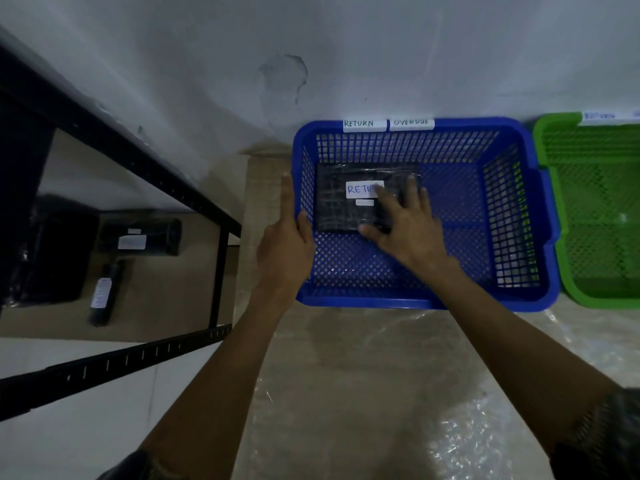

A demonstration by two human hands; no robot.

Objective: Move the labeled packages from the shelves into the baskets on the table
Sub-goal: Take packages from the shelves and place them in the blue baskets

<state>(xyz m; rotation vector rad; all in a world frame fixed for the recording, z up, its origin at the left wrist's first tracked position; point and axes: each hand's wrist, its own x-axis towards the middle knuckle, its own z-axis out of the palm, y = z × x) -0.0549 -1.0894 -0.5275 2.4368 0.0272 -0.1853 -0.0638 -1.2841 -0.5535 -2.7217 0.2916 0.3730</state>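
Right grip (408,223) apart, fingers flat on black RETURN package (336,206); package lies far-left inside blue basket (381,301); left grip (284,244) pinches the basket's left rim; basket on bench (346,375); green basket (547,140) just beside.

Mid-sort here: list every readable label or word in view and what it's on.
"RETURN": left tag on the blue basket far rim.
"OVERDUE": right tag beside it.
"RETU": label on the black package, its end hidden under the right hand.
Too blurred: small sticker below it, green basket tag, shelf package labels.
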